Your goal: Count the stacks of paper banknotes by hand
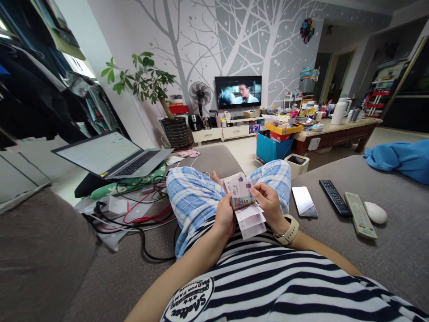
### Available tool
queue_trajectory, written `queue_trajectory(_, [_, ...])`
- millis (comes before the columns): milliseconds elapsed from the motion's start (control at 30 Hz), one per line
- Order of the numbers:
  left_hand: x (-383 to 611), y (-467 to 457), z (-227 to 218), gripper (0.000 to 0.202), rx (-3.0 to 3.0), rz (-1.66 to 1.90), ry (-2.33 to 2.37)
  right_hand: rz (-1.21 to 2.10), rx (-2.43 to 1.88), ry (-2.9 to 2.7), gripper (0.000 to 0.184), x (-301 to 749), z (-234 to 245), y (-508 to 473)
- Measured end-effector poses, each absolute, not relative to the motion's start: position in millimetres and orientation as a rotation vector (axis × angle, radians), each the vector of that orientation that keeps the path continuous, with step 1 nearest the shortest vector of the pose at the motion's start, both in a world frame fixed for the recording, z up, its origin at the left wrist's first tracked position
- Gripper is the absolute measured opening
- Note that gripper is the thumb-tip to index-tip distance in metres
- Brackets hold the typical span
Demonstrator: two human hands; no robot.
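I sit on a grey sofa with my legs crossed in blue plaid trousers. My left hand point(224, 218) is closed around a stack of banknotes point(244, 205), gripping it from the left side. My right hand point(268, 205), with a pale watch on the wrist, pinches the top purple note of that stack between thumb and fingers. The notes fan out above my lap, some bent upward, others hanging toward my striped shirt.
A phone point(304, 201), two remote controls point(335, 197) point(360, 214) and a white mouse point(375, 212) lie on the sofa at my right. An open laptop point(114, 156) and tangled cables point(140, 214) sit at my left. A television point(238, 91) plays ahead.
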State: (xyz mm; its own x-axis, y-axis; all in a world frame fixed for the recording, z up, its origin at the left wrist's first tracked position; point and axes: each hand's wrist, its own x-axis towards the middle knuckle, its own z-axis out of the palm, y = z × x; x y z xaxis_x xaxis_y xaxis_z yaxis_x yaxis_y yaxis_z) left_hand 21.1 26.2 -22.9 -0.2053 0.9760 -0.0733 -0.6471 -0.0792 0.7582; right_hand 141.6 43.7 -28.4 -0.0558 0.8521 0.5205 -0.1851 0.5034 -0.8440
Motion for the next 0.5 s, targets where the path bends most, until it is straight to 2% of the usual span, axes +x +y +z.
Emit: queue_trajectory(500, [21.2,21.2,-19.0,0.02,0.601,1.61,0.841,0.919,-0.635,-1.376,0.027,141.6,-26.2,41.0])
